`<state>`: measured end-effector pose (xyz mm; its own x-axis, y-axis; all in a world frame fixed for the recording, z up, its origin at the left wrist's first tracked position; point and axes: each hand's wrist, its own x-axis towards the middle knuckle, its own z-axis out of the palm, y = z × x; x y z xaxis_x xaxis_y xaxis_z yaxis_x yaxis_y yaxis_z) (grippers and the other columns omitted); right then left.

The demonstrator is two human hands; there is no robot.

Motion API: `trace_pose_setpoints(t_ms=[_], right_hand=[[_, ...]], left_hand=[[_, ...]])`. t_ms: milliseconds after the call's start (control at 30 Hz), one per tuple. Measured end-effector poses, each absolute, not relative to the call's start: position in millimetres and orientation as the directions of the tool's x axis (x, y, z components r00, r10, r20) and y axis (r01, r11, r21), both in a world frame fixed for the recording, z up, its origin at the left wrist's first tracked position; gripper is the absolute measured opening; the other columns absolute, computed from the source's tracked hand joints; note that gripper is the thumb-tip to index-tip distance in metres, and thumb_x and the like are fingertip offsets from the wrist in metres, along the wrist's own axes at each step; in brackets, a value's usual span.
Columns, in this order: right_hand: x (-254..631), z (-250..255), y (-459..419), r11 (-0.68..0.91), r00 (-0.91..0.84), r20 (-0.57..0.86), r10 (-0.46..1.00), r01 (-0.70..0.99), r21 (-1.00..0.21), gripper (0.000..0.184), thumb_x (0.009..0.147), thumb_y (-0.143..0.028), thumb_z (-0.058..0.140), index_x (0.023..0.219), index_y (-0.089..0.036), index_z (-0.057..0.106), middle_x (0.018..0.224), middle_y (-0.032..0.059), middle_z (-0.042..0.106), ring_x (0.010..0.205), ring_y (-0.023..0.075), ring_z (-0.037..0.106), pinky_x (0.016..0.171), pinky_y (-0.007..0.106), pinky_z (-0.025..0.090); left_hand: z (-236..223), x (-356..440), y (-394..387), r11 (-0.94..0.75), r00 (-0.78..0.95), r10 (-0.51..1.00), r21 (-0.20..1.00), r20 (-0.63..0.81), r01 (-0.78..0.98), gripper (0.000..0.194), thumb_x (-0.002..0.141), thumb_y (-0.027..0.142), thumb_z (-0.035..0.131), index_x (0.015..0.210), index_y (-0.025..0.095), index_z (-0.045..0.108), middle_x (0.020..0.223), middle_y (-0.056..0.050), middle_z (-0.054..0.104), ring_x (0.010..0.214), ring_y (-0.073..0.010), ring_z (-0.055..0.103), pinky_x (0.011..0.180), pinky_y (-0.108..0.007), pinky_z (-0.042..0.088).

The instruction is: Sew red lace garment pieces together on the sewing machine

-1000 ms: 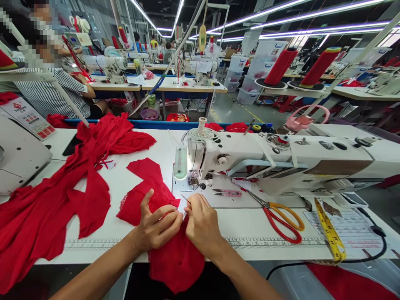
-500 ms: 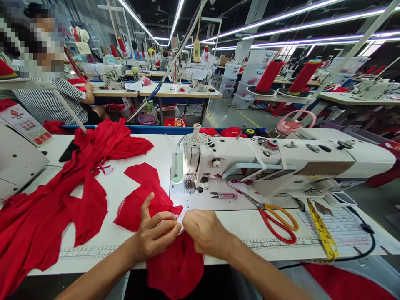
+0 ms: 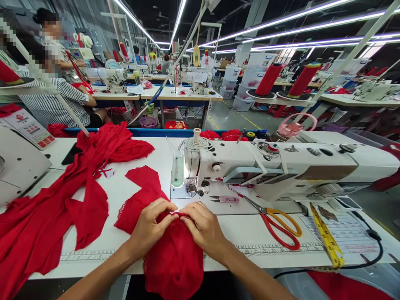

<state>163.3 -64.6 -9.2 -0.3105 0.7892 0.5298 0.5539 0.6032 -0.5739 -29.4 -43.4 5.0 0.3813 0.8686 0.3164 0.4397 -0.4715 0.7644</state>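
Observation:
My left hand [image 3: 155, 225] and my right hand [image 3: 201, 225] pinch the upper edge of a piece of red fabric [image 3: 175, 262] between thumbs and fingers. Below them the cloth hangs over the table's front edge. A sliver of white shows between my fingertips; what it is I cannot make out. Behind my left hand, more red fabric [image 3: 142, 196] with a lace-like edge lies on the table, and whether it joins the held piece is hidden. Just beyond my hands stands a white sewing machine [image 3: 237, 156], its lit needle area close to my fingertips.
Right of my hands lie pink thread snips [image 3: 226, 199], scissors [image 3: 278, 225] with red and orange handles and a yellow tape measure [image 3: 326, 237]. A heap of red garments [image 3: 53, 212] covers the left side. A ruler strip [image 3: 250, 249] runs along the front edge. Co-workers sit beyond.
My hands have turned inward, thumbs now together on the fabric edge. The white piece between them is mostly covered now, and the hanging red cloth is spread wider.

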Motion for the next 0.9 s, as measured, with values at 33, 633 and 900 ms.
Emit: trace_pose_setpoints(t_ms=[33, 633, 900], right_hand=[[161.4, -9.4, -62.1, 0.599, -0.307, 0.526, 0.793, 0.549, -0.583, 0.018, 0.099, -0.019, 0.048, 0.099, -0.023, 0.065, 0.089, 0.0047, 0.067, 0.084, 0.0189, 0.061, 0.074, 0.031, 0.05], [176.9, -6.7, -45.4, 0.353, -0.129, 0.351, 0.927, 0.613, -0.707, 0.021, 0.094, -0.029, 0.053, 0.109, -0.023, 0.066, 0.102, 0.0067, 0.071, 0.092, 0.0203, 0.066, 0.081, 0.031, 0.053], [167.3, -12.6, -36.9, 0.282, -0.153, 0.237, 0.959, 0.552, -0.785, 0.017, 0.093, -0.026, 0.055, 0.108, -0.022, 0.062, 0.086, 0.0012, 0.07, 0.075, 0.0162, 0.065, 0.068, 0.027, 0.05]], left_hand=[[6.6, -29.8, -44.6, -0.439, 0.375, 0.882, 0.789, 0.286, 0.429, 0.012, 0.095, 0.025, 0.056, 0.09, 0.022, 0.066, 0.087, 0.001, 0.068, 0.082, -0.0145, 0.063, 0.074, -0.025, 0.046], [7.5, -23.3, 5.6, 0.067, 0.458, 0.871, 0.966, -0.178, 0.248, 0.027, 0.079, 0.041, 0.063, 0.083, 0.015, 0.067, 0.087, -0.004, 0.07, 0.084, -0.0204, 0.064, 0.077, -0.029, 0.048], [14.1, -21.9, 1.6, 0.249, 0.483, 0.823, 0.954, -0.3, 0.168, 0.026, 0.077, 0.04, 0.067, 0.079, 0.014, 0.066, 0.079, -0.002, 0.067, 0.074, -0.0163, 0.059, 0.067, -0.025, 0.044]])
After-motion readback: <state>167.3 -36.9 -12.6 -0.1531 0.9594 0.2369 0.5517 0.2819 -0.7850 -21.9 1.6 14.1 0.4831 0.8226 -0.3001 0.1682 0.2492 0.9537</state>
